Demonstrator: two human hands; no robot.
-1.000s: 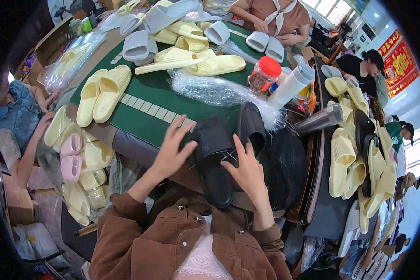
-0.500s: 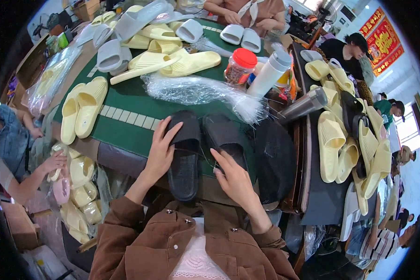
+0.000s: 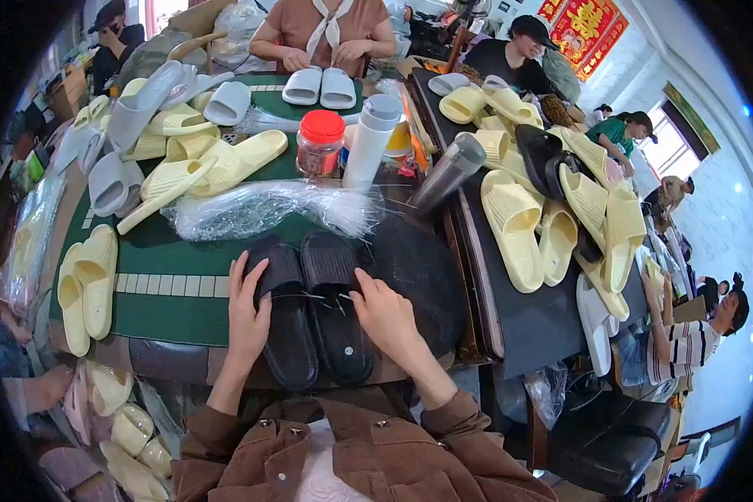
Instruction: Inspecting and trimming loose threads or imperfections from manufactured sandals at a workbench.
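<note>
Table around the work: a green mat (image 3: 163, 322) is spreading across the left and middle of the frame, with a pale yellow pair (image 3: 99, 284) standing out at centre left and a heap of yellow and grey slippers (image 3: 247, 163) filling the upper left.
Beyond the slippers: a clear-wrapped bundle of thin strands (image 3: 255, 207) is lying just above the black pair; a red-lidded jar (image 3: 320, 144), a white bottle (image 3: 370, 146) and a steel tumbler (image 3: 450, 174) are standing in a slanting row at upper centre.
Right side: a dark mesh item (image 3: 418, 289) is crowding the space behind the right hand, and more yellow slippers (image 3: 512, 227) are covering a second table at right.
Top of frame: a person in a brown top (image 3: 330, 33) is sitting behind 2 grey slippers (image 3: 302, 86).
Black pair: 2 black slippers (image 3: 291, 339) are lying side by side at lower centre, between the 2 hands, with a thin tie (image 3: 311, 295) running by their straps.
Left hand (image 3: 249, 305): it is resting wide against the left slipper's outer edge, beside the strap.
Right hand (image 3: 386, 314): it is curling narrowly at the right slipper's strap; whether it is pinching the tie, I cannot tell.
Change since 0.5 s ago: the slippers are now lying level and close, no longer gapped and staggered; the left hand is no longer covering the strap.
</note>
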